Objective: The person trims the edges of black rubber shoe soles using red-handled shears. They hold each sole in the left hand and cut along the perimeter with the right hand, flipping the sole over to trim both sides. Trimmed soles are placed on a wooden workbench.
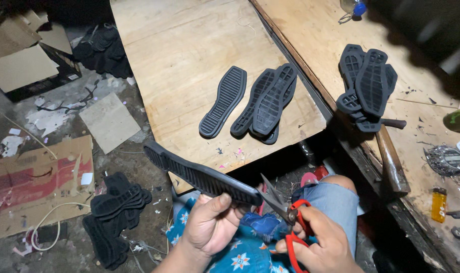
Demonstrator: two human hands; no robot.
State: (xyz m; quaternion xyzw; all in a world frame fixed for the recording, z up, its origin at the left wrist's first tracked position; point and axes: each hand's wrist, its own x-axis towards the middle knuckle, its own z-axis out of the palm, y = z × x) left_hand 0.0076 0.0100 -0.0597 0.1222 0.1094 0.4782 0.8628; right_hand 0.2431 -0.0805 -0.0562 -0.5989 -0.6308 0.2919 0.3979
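My left hand [210, 222] grips one end of a long black ribbed rubber shoe sole [194, 172], holding it out to the upper left. My right hand [321, 240] holds red-handled scissors [285, 212] with the blades open at the sole's near end. Both hands hover over my lap, above a blue flowered cloth [240, 258] and a denim-clad knee [331, 197].
A low plywood board [189, 45] carries one single sole [224, 101] and a small stack of soles [268, 101]. A wooden bench [316, 35] at right holds another stack [369, 86], a hammer [392, 156] and a yellow lighter [439, 203]. More soles [113, 217] and cardboard [33, 187] lie on the floor.
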